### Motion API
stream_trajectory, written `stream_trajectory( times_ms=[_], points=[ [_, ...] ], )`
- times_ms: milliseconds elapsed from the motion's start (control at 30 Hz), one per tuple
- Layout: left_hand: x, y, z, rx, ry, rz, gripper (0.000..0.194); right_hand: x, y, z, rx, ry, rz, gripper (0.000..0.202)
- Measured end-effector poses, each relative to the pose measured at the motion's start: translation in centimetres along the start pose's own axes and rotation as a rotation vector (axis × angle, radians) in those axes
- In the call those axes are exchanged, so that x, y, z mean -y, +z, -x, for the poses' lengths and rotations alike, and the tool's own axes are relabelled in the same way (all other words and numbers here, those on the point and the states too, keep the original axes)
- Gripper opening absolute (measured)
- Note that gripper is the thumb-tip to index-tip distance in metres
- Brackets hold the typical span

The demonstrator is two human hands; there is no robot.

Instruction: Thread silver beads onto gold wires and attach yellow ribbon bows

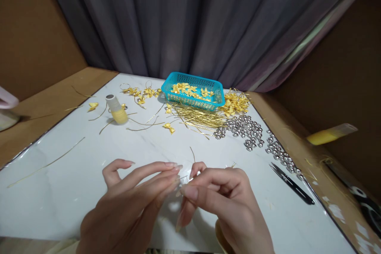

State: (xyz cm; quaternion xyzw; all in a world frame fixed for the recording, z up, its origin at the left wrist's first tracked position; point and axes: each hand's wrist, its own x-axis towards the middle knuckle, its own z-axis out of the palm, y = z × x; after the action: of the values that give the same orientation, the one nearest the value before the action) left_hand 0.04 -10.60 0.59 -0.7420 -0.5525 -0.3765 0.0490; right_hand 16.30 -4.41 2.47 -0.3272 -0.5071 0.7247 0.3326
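Observation:
My left hand [127, 202] and my right hand [226, 202] meet over the near part of the white tabletop. The left fingertips are pressed together at the end of a thin cord [183, 177], a short bit of which shows between the hands. Thumb and index finger of the right hand pinch close to its other side. Behind the right fingers a curved strand of gold cord [193, 154] sticks up; whether it is the same piece I cannot tell. Anything else inside the fingers is hidden.
A blue basket [193, 102] holds yellow ribbon bows. Around it lie gold cords [199, 118], more bows [236, 104] and silver bells or beads [244, 127]. A glue-like bottle [117, 110] stands left; black tweezers [293, 184] lie right, with another bottle [331, 134] and scissors [361, 198] beyond.

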Motion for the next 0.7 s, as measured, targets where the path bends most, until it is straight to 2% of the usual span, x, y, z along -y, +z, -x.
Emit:
stream_trajectory(
  times_ms=[433, 700],
  points=[
    [-0.1, 0.01, 0.17, -0.014, -0.006, -0.014, 0.03, 0.0, 0.07, 0.1, -0.052, -0.008, -0.013, 0.017],
    [0.1, -0.12, 0.2, 0.012, 0.009, -0.02, 0.029, 0.23, 0.11, 0.04, -0.033, 0.021, 0.015, 0.017]
  ],
)
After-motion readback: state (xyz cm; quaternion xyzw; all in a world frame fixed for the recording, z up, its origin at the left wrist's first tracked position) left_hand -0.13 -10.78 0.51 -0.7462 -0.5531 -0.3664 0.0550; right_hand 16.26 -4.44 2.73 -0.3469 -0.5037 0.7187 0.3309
